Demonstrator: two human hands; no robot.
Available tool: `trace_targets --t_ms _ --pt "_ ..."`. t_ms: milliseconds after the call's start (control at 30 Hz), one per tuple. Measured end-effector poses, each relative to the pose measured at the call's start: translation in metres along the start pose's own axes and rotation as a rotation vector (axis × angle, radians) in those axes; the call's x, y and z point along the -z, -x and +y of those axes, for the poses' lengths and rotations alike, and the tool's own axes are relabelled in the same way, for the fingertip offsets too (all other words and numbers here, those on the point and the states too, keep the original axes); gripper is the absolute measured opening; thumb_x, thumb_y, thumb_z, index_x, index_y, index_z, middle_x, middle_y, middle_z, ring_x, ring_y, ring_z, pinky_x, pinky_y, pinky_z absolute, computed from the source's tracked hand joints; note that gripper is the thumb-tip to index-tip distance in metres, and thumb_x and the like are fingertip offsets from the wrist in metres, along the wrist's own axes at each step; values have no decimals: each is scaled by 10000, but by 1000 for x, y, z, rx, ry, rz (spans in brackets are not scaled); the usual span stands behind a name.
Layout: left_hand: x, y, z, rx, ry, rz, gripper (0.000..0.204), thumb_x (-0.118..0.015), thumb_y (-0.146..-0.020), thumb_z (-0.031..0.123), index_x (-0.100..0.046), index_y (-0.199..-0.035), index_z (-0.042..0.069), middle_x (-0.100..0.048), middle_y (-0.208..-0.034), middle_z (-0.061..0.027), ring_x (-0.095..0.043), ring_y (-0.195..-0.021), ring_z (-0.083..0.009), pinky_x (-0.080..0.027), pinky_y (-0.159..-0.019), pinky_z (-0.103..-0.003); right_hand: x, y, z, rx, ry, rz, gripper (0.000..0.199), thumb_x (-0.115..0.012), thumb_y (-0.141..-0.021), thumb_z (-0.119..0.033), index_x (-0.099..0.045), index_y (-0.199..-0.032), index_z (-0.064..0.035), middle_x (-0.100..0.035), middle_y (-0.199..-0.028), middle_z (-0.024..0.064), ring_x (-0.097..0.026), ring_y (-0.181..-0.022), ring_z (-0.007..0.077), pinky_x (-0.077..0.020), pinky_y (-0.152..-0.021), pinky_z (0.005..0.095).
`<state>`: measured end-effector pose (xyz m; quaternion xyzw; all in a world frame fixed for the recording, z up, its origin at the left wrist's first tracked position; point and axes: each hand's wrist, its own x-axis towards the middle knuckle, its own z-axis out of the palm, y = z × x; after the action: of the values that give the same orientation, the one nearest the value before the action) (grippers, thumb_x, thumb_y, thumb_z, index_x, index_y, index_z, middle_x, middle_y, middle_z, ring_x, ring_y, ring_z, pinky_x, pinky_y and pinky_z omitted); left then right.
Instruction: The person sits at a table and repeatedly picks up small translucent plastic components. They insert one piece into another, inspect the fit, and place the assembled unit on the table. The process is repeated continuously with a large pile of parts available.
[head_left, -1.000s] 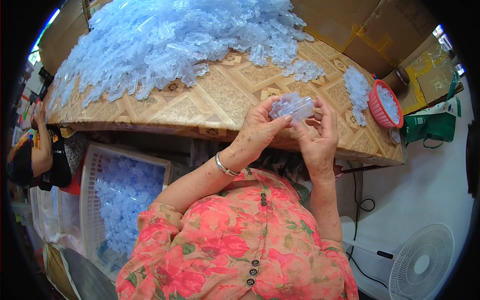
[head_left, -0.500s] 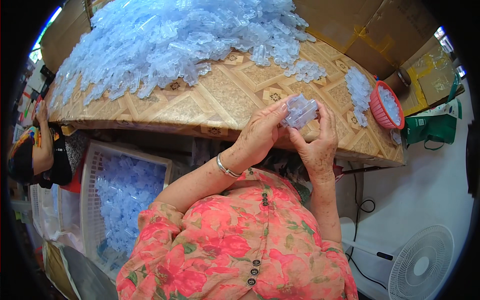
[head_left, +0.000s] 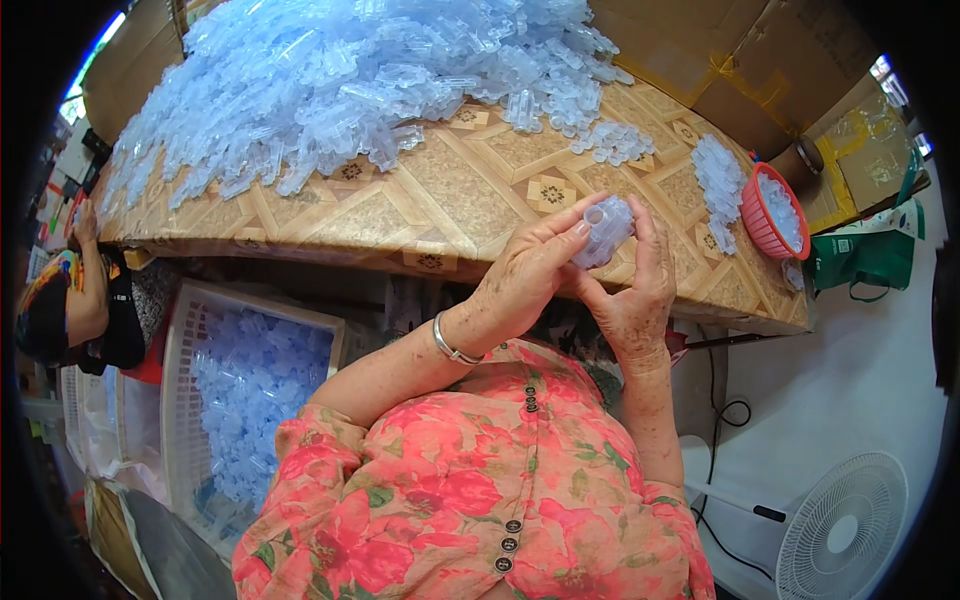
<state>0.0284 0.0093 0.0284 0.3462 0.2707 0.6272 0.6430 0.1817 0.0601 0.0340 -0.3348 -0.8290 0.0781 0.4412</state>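
Observation:
Both hands are raised over the near edge of the table, closed around one clear bluish plastic piece (head_left: 606,232) with tube-like parts. My left hand (head_left: 530,268), with a silver bangle on its wrist, grips the piece from the left, thumb and fingertips against it. From the right side and below, my right hand (head_left: 638,292) pinches it between thumb and fingers. A round tube end on the piece shows at its upper left. Beyond my hands lies a small group of clear round plastic parts (head_left: 612,143).
A large heap of clear plastic parts (head_left: 330,90) covers the table's far left. At right are a short row of them (head_left: 718,190) and a red basket (head_left: 768,225). A white crate (head_left: 180,400) stands below left, a fan (head_left: 845,530) lower right. Another person's arm (head_left: 88,270) shows far left.
The plastic piece has been turned between my fingers, so its round tube end now shows. My left fingers have shifted slightly along it; both hands stay in nearly the same place.

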Motion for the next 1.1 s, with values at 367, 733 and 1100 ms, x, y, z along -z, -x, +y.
trace_targets --t_ms 367,733,1100 --pt "-7 3 4 -51 -44 -10 476 -480 -1075 249 -470 -1505 46 -626 -1209 -23 -575 -986 -54 -511 -836 -209 0 3 -3 -43 -51 43 849 -905 -648 -223 -522 -1386 -47 -635 -1226 145 -633 -1058 322 -503 -925 431" --pt "-8 3 2 -116 -48 -19 483 -469 -1078 253 -466 -1499 17 -621 -1259 -46 -564 -1102 -80 -479 -939 -234 -4 4 -2 -27 -106 47 860 -929 -643 -213 -514 -1372 -22 -632 -1266 157 -653 -1071 318 -532 -924 419" --pt "1 3 10 -69 -112 -177 570 -452 -1086 314 -340 -1567 30 -524 -1445 -92 -513 -1318 -167 -451 -1077 -334 -6 7 -1 -30 -187 83 858 -935 -661 -214 -503 -1375 -17 -629 -1222 152 -659 -1049 285 -543 -903 395"
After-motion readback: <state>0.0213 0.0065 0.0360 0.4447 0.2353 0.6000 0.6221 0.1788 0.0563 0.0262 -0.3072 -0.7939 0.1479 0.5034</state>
